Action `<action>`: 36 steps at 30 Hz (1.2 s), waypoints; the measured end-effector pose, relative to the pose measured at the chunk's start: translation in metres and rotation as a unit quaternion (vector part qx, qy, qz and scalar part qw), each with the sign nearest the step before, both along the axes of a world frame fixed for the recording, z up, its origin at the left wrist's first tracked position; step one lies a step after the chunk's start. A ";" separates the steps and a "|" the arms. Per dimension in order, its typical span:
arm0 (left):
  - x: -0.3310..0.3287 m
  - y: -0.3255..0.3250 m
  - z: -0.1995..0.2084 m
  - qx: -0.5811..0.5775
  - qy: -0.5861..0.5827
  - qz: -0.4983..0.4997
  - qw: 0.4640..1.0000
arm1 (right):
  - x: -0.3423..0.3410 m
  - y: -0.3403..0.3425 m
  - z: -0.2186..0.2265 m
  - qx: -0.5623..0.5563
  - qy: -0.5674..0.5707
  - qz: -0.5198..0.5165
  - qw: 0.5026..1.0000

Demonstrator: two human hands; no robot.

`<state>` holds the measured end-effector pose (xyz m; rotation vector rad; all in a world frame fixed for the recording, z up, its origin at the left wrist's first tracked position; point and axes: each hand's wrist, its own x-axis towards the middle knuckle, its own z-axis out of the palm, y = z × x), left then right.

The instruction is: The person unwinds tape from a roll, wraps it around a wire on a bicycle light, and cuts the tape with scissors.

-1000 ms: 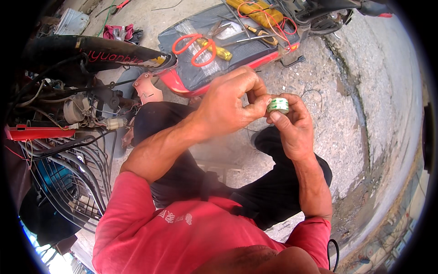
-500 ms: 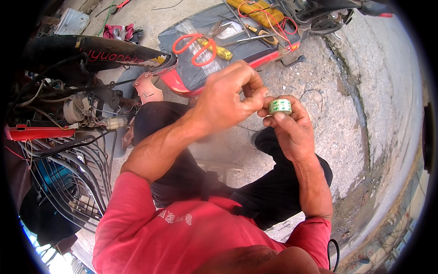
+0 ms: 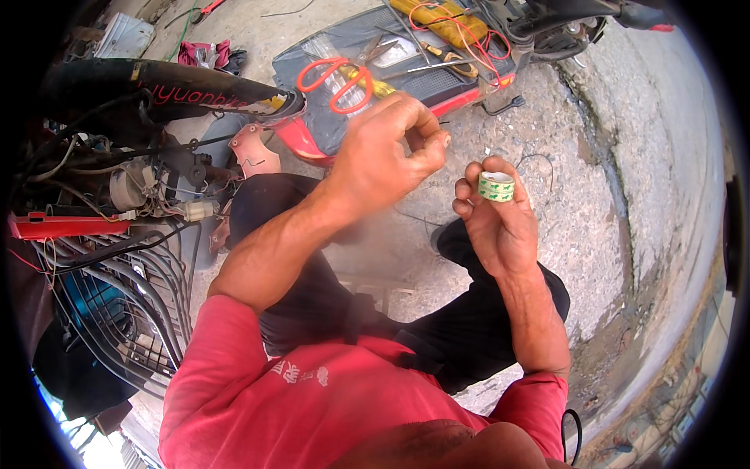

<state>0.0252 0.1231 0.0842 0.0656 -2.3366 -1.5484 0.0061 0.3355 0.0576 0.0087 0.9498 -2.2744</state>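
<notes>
Green-patterned roll (image 3: 497,191) clamped in the right hand (image 3: 504,227)

I hold it near right, between thumb and fingers. Farther and left, my left hand (image 3: 381,156) has thumb and forefinger together; I cannot tell whether they pinch anything. Beyond, orange-handled scissors (image 3: 344,62) lie on a red-and-grey panel (image 3: 457,100).

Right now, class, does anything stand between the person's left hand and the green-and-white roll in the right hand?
Only the right hand's own curled fingers, on the side of the roll facing the left hand. Nothing else visible stands between; a thin clear strip would be too fine to tell.
</notes>
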 end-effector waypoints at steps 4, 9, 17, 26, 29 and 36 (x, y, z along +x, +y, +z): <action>-0.002 -0.004 -0.001 -0.006 0.005 0.000 1.000 | 0.001 -0.001 0.003 0.007 -0.034 -0.013 0.999; -0.004 -0.005 -0.006 0.018 0.004 0.009 1.000 | 0.002 -0.002 0.002 -0.021 -0.053 -0.037 0.998; -0.005 -0.008 -0.004 0.019 -0.009 0.019 1.000 | 0.000 -0.002 0.001 -0.016 -0.067 -0.049 0.996; -0.009 -0.010 -0.005 0.051 -0.007 0.047 0.998 | -0.001 -0.001 -0.004 -0.018 -0.081 -0.045 0.996; -0.009 -0.010 -0.006 0.055 -0.011 0.054 0.997 | -0.001 -0.002 -0.002 -0.010 -0.067 -0.052 0.996; -0.011 -0.015 -0.008 0.036 -0.005 0.078 0.996 | -0.003 0.001 -0.004 -0.029 -0.086 -0.046 0.995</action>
